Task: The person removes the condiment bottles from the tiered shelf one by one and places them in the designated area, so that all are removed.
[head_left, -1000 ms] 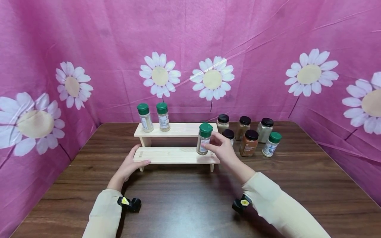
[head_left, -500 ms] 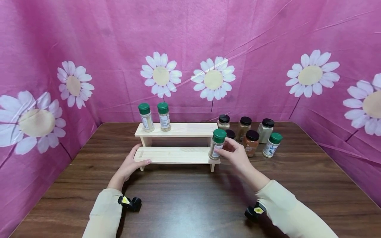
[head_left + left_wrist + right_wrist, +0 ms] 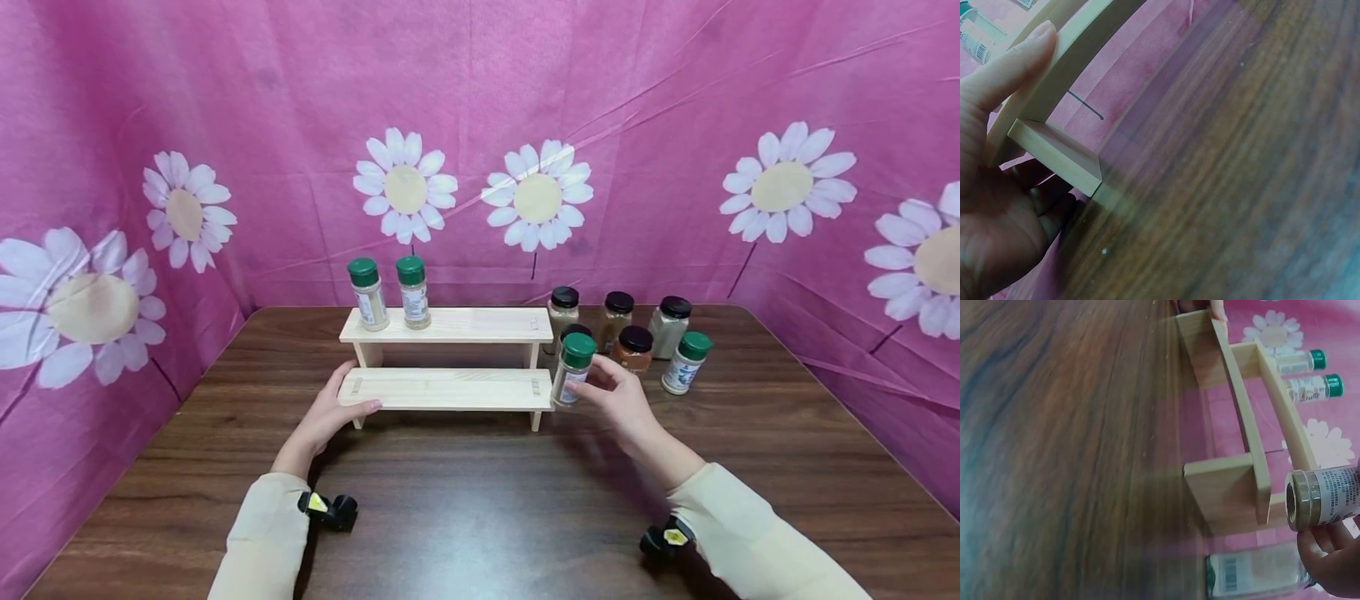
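My left hand [image 3: 322, 421] grips the left end of a pale wooden two-step shelf [image 3: 450, 389], thumb on top of the lower step and fingers around its side. In the left wrist view, the thumb lies over the board edge. Just beyond the shelf's right end, my right hand [image 3: 621, 402] holds a green-lidded spice jar [image 3: 567, 388] upright between thumb and fingers. The right wrist view shows this jar's base [image 3: 1304, 500] raised off the table. Two more green-lidded spice jars [image 3: 371, 302] [image 3: 415, 300] stand on the upper step, toward its left.
Right of the shelf, several black-lidded spice jars [image 3: 669, 325] stand on the brown wood table [image 3: 465, 500]; some are partly hidden by my right hand and its jar. A white-labelled, green-lidded jar [image 3: 681, 371] stands at their right. A pink flowered cloth [image 3: 465, 100] hangs behind.
My right hand has carried the green-lidded spice jar rightward, from over the lower step to past the shelf's right end. My left hand stays on the shelf.
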{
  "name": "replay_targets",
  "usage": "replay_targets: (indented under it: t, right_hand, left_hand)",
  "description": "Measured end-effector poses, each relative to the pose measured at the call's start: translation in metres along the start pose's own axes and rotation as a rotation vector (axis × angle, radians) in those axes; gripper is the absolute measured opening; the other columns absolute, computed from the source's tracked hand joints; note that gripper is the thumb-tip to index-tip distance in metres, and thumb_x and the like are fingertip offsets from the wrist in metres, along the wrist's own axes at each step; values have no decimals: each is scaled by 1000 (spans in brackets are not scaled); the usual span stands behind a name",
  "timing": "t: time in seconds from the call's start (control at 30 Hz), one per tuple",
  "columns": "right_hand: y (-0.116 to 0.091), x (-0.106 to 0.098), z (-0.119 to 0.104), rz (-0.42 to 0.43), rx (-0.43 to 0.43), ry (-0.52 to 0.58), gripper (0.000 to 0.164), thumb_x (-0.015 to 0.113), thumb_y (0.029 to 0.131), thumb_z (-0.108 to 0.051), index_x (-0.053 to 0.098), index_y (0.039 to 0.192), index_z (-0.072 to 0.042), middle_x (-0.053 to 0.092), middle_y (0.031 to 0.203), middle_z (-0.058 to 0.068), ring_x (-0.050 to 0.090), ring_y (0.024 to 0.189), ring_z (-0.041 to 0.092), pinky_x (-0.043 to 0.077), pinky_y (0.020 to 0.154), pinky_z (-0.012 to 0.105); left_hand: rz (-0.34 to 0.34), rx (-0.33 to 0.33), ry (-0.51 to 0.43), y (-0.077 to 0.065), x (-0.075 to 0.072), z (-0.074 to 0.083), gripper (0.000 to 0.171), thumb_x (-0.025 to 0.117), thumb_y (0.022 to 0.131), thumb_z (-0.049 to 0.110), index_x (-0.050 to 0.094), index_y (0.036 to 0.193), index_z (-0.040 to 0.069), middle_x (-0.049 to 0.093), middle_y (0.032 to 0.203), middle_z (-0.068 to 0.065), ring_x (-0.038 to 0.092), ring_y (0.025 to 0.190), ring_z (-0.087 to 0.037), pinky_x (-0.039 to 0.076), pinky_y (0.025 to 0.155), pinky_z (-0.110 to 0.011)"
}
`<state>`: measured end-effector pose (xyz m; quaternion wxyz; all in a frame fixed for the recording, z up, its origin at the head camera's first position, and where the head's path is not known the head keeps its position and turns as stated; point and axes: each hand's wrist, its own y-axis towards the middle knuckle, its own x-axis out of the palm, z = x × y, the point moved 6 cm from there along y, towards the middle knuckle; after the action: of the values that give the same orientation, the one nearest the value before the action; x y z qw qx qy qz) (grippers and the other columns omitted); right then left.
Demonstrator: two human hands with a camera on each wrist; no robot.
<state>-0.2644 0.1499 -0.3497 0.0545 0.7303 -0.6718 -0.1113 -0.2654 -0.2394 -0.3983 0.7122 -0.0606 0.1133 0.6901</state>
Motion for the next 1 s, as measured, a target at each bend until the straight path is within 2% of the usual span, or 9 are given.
replay_targets:
  t: [0.07,0.17,0.3,0.47,0.6,0.8,0.9,1.0]
  right_hand:
    - [6,-8,16,-13,-26,25,40,69,73,-13,56,110,-7,60,96,5,53,86,11,42,69,21]
    - [6,-13,22,-1,-28,13,39,68,73,-13,56,109,-6,60,94,5,53,84,10,42,69,21]
    - [-4,-10,2,37,11,-64,42,68,72,-14,52,107,1,59,92,5,52,82,10,43,69,23]
    - [-6,-10,2,35,62,-107,35,66,74,-7,52,105,2,59,94,8,51,82,9,41,68,22]
    - [-3,-15,17,23,83,-111,41,66,74,-12,50,108,4,57,98,12,51,84,11,42,69,23]
    - [7,-24,54,22,94,-104,39,70,71,-21,54,104,-8,59,94,3,52,84,11,42,69,23]
    - [8,-24,61,-1,88,-110,40,71,71,-23,54,104,-8,58,94,4,52,84,11,42,69,23]
    - [4,-21,53,-22,91,-91,39,70,72,-20,53,104,-5,58,94,6,52,84,12,41,69,23]
  left_hand:
    - [-3,3,-5,0,1,0,82,70,71,10,17,134,4,33,124,-21,33,108,-29,21,93,-40]
    - [-7,1,-19,-1,1,1,81,68,72,7,16,134,4,33,123,-21,33,108,-28,22,93,-39]
    - [-7,-10,-32,-1,2,1,82,67,73,5,15,135,4,32,124,-21,32,109,-28,21,94,-39]
    - [-5,-22,-24,-2,1,2,82,67,73,5,13,135,4,30,126,-21,30,111,-28,19,95,-40]
    - [-6,-24,-16,-2,1,3,83,67,73,6,12,135,3,29,127,-22,29,112,-28,18,95,-40]
    - [-8,-16,-23,-2,1,3,83,67,73,6,13,135,3,31,125,-22,30,111,-28,19,94,-40]
    - [-8,-21,-21,-1,1,3,83,67,73,5,12,135,3,30,126,-22,30,111,-28,19,95,-40]
    - [-7,-25,-18,-2,1,2,83,67,73,5,12,135,3,29,127,-22,29,112,-28,18,95,-40]
